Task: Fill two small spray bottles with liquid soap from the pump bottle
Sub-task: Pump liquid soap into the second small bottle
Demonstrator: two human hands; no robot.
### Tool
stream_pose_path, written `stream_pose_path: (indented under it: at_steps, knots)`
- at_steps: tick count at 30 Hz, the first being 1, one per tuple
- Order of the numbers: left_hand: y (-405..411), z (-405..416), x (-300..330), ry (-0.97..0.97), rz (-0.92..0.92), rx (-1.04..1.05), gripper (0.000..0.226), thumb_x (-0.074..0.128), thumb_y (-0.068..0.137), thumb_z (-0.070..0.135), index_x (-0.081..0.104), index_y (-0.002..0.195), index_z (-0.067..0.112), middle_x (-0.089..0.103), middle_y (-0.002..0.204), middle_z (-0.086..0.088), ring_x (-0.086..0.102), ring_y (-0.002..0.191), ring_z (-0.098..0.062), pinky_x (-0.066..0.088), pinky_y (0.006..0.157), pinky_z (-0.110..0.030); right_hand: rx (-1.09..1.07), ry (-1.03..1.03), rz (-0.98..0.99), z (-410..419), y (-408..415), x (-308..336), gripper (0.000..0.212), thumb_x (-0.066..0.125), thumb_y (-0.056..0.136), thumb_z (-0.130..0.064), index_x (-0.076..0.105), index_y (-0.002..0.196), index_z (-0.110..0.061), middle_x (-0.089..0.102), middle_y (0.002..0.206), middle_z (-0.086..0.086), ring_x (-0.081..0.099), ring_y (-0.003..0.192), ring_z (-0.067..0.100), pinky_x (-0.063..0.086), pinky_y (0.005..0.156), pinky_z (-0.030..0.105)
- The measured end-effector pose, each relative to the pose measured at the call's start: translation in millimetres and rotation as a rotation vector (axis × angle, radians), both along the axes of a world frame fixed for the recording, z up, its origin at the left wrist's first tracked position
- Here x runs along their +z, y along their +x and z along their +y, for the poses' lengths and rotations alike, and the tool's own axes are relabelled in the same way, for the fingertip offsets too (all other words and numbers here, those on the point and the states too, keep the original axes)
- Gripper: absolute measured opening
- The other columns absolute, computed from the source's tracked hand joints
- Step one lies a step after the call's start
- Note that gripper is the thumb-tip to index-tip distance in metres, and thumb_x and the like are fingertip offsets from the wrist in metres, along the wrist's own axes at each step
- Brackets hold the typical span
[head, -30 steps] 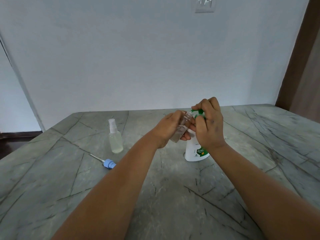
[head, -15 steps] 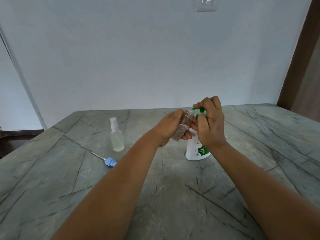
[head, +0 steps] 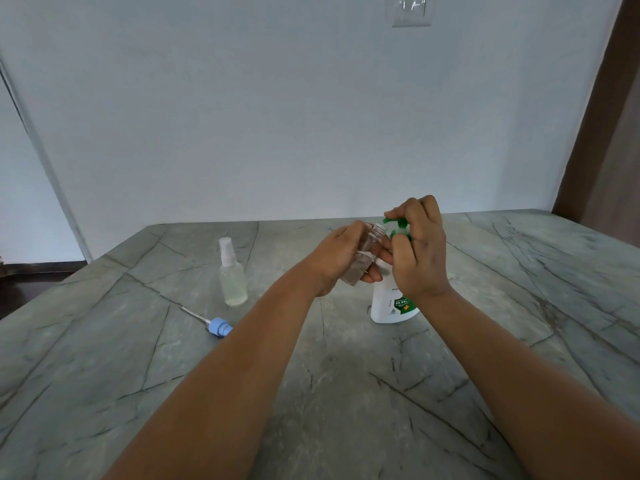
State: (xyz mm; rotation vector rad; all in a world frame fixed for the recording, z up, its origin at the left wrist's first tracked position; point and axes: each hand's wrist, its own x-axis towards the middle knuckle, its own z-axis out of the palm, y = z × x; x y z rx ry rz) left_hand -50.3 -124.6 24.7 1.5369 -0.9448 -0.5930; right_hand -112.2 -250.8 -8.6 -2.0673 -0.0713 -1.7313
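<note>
My left hand (head: 337,259) holds a small clear spray bottle (head: 367,252) with no cap, tilted so its open neck sits just under the green nozzle of the pump bottle. My right hand (head: 417,249) is closed over the green pump head (head: 398,225) of the white soap bottle (head: 389,303), which stands on the grey stone table (head: 346,393). A second small spray bottle (head: 232,277), capped in white and holding pale liquid, stands upright to the left. A loose blue spray cap (head: 219,326) with its dip tube lies on the table in front of it.
A white wall rises right behind the table's far edge, with a switch plate (head: 411,10) high up. A brown door frame (head: 599,109) stands at the right. The table's left edge drops to a dark floor.
The pump head has risen a little under my right hand, and my view has shifted slightly. My left hand keeps the uncapped bottle at the nozzle.
</note>
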Motion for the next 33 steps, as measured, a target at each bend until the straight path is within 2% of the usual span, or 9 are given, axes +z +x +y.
stream_pose_path:
  at_steps: [2,4,6,12,16,20,25,31,33]
  knots:
    - [-1.1,0.0,0.3,0.002,0.012,0.004,0.044,0.025,0.106,0.023,0.064,0.088,0.014,0.073,0.066,0.003,0.065,0.054,-0.015,0.057,0.058,-0.025,-0.007,0.011,-0.002,-0.4,0.5,0.1,0.023,0.037,0.072,-0.008,0.055,0.085,-0.002,0.041,0.092,-0.019,0.049,0.077,0.024,0.045,0.063,0.040]
    - [-1.1,0.1,-0.1,0.005,0.011,0.014,0.044,0.026,0.106,0.023,0.064,0.087,0.014,0.073,0.066,0.003,0.065,0.055,-0.016,0.057,0.059,-0.026,-0.018,0.036,0.004,0.0,1.2,0.0,0.018,0.040,0.072,-0.003,0.055,0.082,-0.003,0.042,0.088,-0.005,0.049,0.076,0.024,0.044,0.062,0.043]
    - [-0.7,0.1,-0.8,0.007,0.006,0.014,0.043,0.026,0.106,0.023,0.064,0.088,0.014,0.073,0.068,0.002,0.065,0.057,-0.017,0.057,0.062,-0.028,-0.020,0.039,0.014,0.0,1.2,-1.4,0.017,0.040,0.072,-0.003,0.054,0.081,-0.004,0.042,0.088,0.000,0.048,0.077,0.024,0.044,0.063,0.042]
    - [-0.2,-0.3,-1.2,0.005,-0.003,0.001,0.045,0.025,0.105,0.023,0.065,0.088,0.013,0.073,0.069,0.002,0.065,0.055,-0.016,0.055,0.062,-0.028,-0.010,-0.011,0.020,-0.8,-0.7,-3.3,0.029,0.035,0.072,-0.011,0.055,0.091,-0.002,0.042,0.092,0.001,0.046,0.081,0.023,0.043,0.063,0.039]
    - [-0.4,-0.5,-1.4,-0.002,0.005,0.009,0.045,0.026,0.105,0.022,0.065,0.086,0.014,0.073,0.068,0.002,0.064,0.057,-0.019,0.055,0.062,-0.028,-0.010,0.017,0.017,-0.6,0.5,-1.7,0.027,0.036,0.072,-0.009,0.056,0.090,-0.002,0.043,0.092,0.001,0.049,0.080,0.024,0.045,0.063,0.041]
    - [-0.9,-0.9,-1.6,0.000,0.000,0.005,0.046,0.025,0.105,0.022,0.066,0.087,0.013,0.073,0.069,0.001,0.064,0.055,-0.017,0.055,0.059,-0.025,-0.003,0.035,0.005,-1.0,-0.3,-0.7,0.028,0.035,0.072,-0.011,0.058,0.086,-0.001,0.042,0.090,-0.002,0.049,0.078,0.024,0.043,0.061,0.034]
    - [-0.8,-0.2,-1.1,0.002,-0.001,0.000,0.045,0.025,0.105,0.022,0.065,0.086,0.014,0.073,0.068,0.002,0.064,0.055,-0.016,0.055,0.061,-0.027,-0.009,0.051,0.010,0.0,1.0,-1.5,0.024,0.037,0.072,-0.006,0.057,0.083,-0.001,0.043,0.089,-0.001,0.050,0.077,0.025,0.045,0.062,0.041]
    - [0.3,0.4,-1.4,0.004,-0.017,-0.018,0.046,0.023,0.106,0.022,0.065,0.089,0.013,0.074,0.070,0.003,0.065,0.054,-0.014,0.056,0.058,-0.023,0.033,0.080,0.045,-0.1,-4.8,-0.7,0.035,0.034,0.074,-0.015,0.059,0.092,-0.001,0.045,0.095,0.008,0.049,0.081,0.011,0.044,0.064,0.023]
    - [0.9,0.6,-1.1,0.007,-0.023,-0.019,0.046,0.023,0.106,0.023,0.065,0.089,0.013,0.075,0.071,0.003,0.065,0.055,-0.014,0.056,0.059,-0.023,0.034,0.099,0.046,0.8,-4.0,0.5,0.036,0.033,0.074,-0.016,0.060,0.092,0.000,0.046,0.095,0.008,0.050,0.080,0.011,0.045,0.063,0.024]
